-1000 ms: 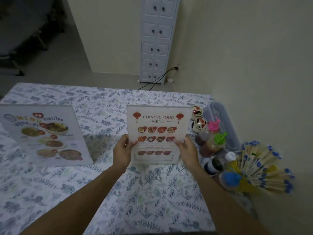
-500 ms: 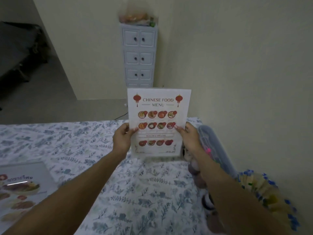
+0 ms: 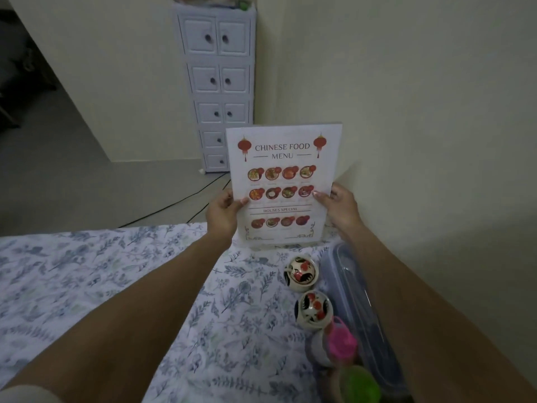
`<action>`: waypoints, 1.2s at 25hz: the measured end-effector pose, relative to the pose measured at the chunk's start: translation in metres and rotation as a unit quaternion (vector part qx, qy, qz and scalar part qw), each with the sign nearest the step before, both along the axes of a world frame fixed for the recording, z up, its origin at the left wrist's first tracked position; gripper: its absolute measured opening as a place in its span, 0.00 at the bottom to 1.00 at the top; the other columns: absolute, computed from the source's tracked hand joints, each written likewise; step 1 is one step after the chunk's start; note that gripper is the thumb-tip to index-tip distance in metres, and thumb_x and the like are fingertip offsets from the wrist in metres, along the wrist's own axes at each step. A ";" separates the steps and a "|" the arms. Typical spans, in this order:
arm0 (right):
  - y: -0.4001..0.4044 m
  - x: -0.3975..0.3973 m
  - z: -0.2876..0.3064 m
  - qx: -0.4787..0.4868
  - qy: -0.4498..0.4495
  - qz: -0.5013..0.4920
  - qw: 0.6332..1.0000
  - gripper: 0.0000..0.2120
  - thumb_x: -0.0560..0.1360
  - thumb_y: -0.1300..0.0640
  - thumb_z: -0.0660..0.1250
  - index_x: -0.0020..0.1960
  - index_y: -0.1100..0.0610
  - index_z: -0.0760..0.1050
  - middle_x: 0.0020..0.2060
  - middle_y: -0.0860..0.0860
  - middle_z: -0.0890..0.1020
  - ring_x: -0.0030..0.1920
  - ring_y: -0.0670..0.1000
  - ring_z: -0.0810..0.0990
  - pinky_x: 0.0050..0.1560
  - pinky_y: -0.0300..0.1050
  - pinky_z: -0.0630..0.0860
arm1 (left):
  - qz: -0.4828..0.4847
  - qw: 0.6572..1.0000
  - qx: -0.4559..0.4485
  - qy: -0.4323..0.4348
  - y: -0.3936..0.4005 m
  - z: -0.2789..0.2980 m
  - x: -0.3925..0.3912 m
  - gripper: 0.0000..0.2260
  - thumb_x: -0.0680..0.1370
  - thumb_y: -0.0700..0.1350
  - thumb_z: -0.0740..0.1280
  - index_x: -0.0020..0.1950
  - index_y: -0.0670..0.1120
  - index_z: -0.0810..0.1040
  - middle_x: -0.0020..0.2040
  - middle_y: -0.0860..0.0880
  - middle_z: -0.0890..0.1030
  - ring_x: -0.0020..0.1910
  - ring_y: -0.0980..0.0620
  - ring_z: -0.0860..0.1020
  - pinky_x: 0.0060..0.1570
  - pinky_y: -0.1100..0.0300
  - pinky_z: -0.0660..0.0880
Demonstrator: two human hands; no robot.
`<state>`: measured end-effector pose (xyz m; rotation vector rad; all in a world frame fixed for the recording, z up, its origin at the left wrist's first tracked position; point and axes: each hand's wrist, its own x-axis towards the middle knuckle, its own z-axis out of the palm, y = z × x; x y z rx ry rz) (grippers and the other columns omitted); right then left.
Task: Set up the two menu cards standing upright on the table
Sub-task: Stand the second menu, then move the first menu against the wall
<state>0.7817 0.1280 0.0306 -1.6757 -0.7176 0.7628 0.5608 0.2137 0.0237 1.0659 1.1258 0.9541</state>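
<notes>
The white Chinese food menu card (image 3: 283, 158) stands upright at the far edge of the table (image 3: 87, 274), close to the right wall. My left hand (image 3: 222, 213) grips its left edge and my right hand (image 3: 341, 207) grips its right edge, thumbs on the printed face. The card's bottom edge sits at or just above the floral tablecloth; I cannot tell whether it touches. The second menu card is out of view.
Two small rooster-painted ceramic pots (image 3: 300, 273) (image 3: 313, 312) sit just in front of the card. A clear lidded plastic box (image 3: 357, 309) lies along the wall, with pink-capped (image 3: 340, 338) and green-capped (image 3: 359, 385) bottles nearer me. A white drawer cabinet (image 3: 219, 82) stands beyond the table.
Both hands carried the Chinese menu card away from me towards the table's far right corner, upright throughout. My view shifted forward, so the other menu card has left the frame.
</notes>
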 end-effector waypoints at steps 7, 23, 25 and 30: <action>-0.005 0.023 -0.053 -0.036 0.039 -0.008 0.999 0.09 0.75 0.59 0.69 0.54 0.54 0.79 0.51 0.54 0.85 0.51 0.56 0.84 0.56 0.60 0.80 | -0.020 0.999 -0.003 0.039 -0.001 -0.041 0.020 0.04 0.75 0.38 0.69 0.49 0.44 0.79 0.43 0.53 0.83 0.39 0.56 0.82 0.35 0.67 0.78; -0.017 0.007 -0.054 -0.119 -0.089 -0.013 0.989 0.16 0.78 0.48 0.64 0.57 0.60 0.73 0.53 0.58 0.83 0.52 0.59 0.82 0.52 0.59 0.81 | -0.083 0.962 0.109 0.237 -0.006 -0.050 0.011 0.13 0.79 0.47 0.65 0.59 0.41 0.76 0.57 0.45 0.82 0.54 0.47 0.80 0.51 0.55 0.77; -0.017 0.003 -0.048 -0.183 -0.182 0.001 0.966 0.22 0.77 0.45 0.63 0.60 0.62 0.70 0.56 0.60 0.80 0.56 0.62 0.79 0.54 0.60 0.79 | -0.130 0.918 0.153 0.343 -0.003 -0.051 0.007 0.18 0.79 0.49 0.64 0.66 0.41 0.72 0.65 0.43 0.77 0.64 0.44 0.75 0.59 0.52 0.73; -0.027 -0.014 -0.024 -0.327 -0.339 0.067 0.879 0.34 0.76 0.41 0.63 0.70 0.63 0.60 0.68 0.62 0.69 0.68 0.64 0.66 0.68 0.61 0.66 | -0.286 0.720 0.185 0.604 -0.015 -0.038 -0.014 0.36 0.79 0.59 0.57 0.79 0.41 0.47 0.80 0.39 0.48 0.78 0.35 0.41 0.75 0.39 0.42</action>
